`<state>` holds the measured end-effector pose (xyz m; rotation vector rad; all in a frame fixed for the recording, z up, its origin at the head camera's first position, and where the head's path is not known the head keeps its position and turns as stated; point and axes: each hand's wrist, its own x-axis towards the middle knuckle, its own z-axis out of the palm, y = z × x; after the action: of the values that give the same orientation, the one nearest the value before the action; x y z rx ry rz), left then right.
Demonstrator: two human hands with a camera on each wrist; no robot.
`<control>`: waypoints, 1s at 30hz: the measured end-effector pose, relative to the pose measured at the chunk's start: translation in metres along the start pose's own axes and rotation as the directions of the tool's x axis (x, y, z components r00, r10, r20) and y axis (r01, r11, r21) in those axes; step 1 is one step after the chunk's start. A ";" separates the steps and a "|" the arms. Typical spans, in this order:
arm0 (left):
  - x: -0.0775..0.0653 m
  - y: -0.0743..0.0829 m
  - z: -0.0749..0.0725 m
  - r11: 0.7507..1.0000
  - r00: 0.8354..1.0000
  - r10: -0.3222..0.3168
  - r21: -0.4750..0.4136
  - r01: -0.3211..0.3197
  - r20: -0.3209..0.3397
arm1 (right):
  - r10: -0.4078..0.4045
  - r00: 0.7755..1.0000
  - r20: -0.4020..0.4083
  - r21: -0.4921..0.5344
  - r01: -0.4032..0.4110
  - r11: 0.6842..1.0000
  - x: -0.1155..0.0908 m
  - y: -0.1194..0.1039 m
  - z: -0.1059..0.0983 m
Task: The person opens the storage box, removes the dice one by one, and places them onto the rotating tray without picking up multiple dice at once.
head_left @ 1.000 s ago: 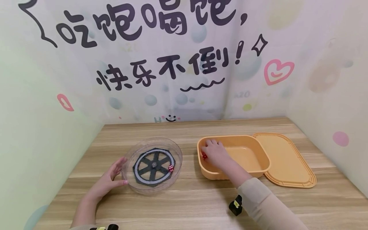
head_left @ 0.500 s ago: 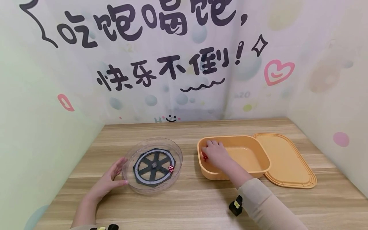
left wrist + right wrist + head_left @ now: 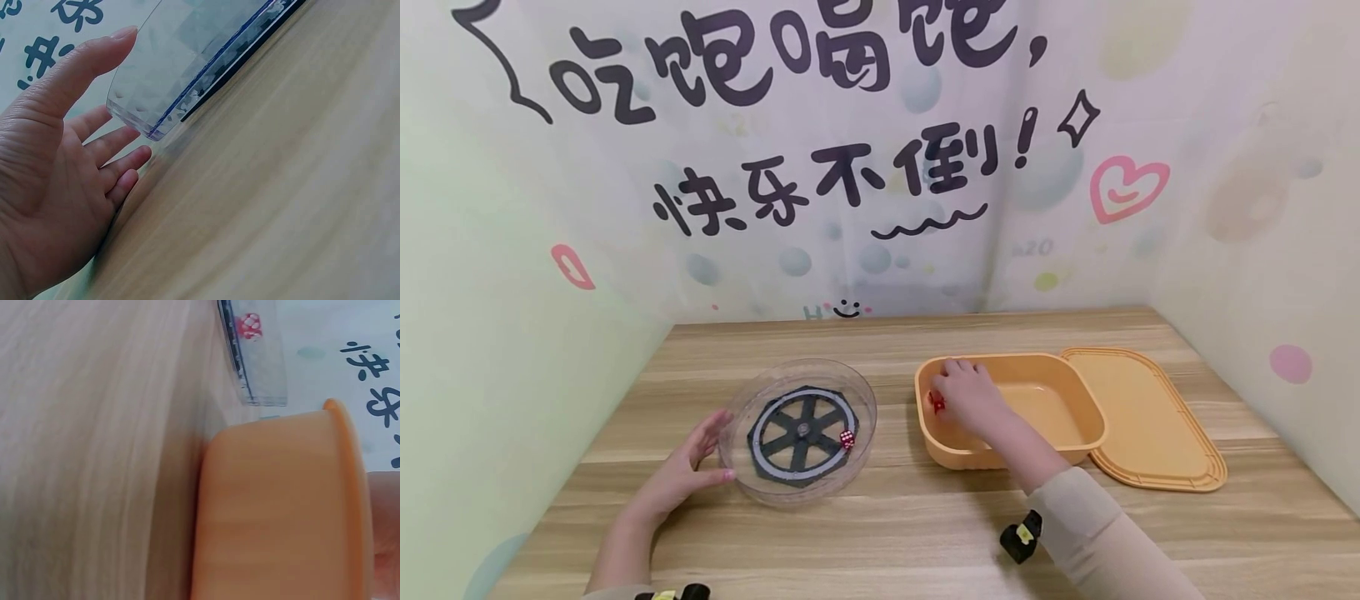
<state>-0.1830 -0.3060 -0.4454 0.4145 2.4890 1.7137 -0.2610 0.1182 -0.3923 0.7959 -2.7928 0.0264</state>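
My left hand [image 3: 681,475] lies beside a clear round dish [image 3: 752,496], its thumb and fingers spread around the dish's left side. Inside the dish is a dark six-spoked wheel [image 3: 801,442] with a pale ring, and a red die [image 3: 847,439] with white dots sits on that ring. In the left wrist view the fingers [image 3: 112,147] are relaxed, with their tips close to the dish wall. My right hand [image 3: 967,398] reaches into the left end of an orange box [image 3: 1041,408], fingers bent down, and pinches a small red die [image 3: 937,402], mostly covered by the hand.
An orange lid [image 3: 1157,425] lies flat to the right of the box, its left edge behind the box. Everything rests on a wood-grain table [image 3: 880,542]. Walls with printed lettering [image 3: 842,171] rise behind the table and on both sides.
The right hand has shifted slightly right and up inside the box, and the red die by its thumb has moved a little with it. The left hand and the dish stay still.
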 end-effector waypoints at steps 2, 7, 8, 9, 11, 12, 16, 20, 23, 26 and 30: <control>0.000 0.001 0.000 1.000 1.000 0.005 -0.002 -0.005 -0.001 | 0.003 1.000 0.001 0.010 -0.003 1.000 0.000 0.000 -0.003; -0.001 0.003 0.000 1.000 1.000 0.011 -0.004 -0.011 0.003 | 0.004 1.000 -0.005 0.039 -0.004 0.999 0.000 0.000 -0.008; -0.001 0.003 0.000 1.000 1.000 0.007 -0.004 -0.007 0.004 | 0.002 1.000 -0.010 0.043 -0.002 0.999 -0.001 0.001 -0.009; -0.001 0.003 0.000 1.000 1.000 0.002 -0.003 -0.002 0.004 | -0.001 1.000 -0.015 0.046 0.001 0.999 -0.001 0.001 -0.010; -0.001 0.003 0.000 1.000 1.000 -0.007 0.007 0.007 0.008 | -0.006 1.000 -0.026 0.049 0.007 0.999 -0.001 0.000 -0.013; -0.001 0.003 -0.001 1.000 1.000 -0.015 0.012 0.015 0.008 | -0.008 0.999 -0.032 0.050 0.010 0.999 -0.001 0.000 -0.014; 0.000 0.003 -0.001 0.999 1.000 -0.025 0.024 0.024 0.010 | -0.015 0.999 -0.044 0.054 0.017 0.998 -0.001 -0.002 -0.019; 0.000 0.004 0.000 1.000 1.000 -0.023 0.020 0.023 0.010 | -0.019 0.999 -0.042 0.065 0.022 0.998 -0.001 -0.005 -0.022; -0.001 0.005 0.000 1.000 1.000 -0.019 0.012 0.019 0.008 | -0.017 0.999 -0.041 0.083 0.021 0.996 0.000 -0.007 -0.023; -0.001 0.004 0.000 1.000 1.000 -0.015 -0.007 0.015 0.009 | -0.017 0.998 -0.052 0.088 0.022 0.996 0.000 -0.011 -0.025; -0.001 0.003 0.001 1.000 1.000 -0.027 -0.009 0.027 0.007 | -0.025 0.997 -0.071 0.083 0.031 0.996 0.001 -0.014 -0.027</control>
<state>-0.1818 -0.3045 -0.4427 0.3835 2.4699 1.7103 -0.2483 0.1081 -0.3669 0.8370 -2.7293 0.1644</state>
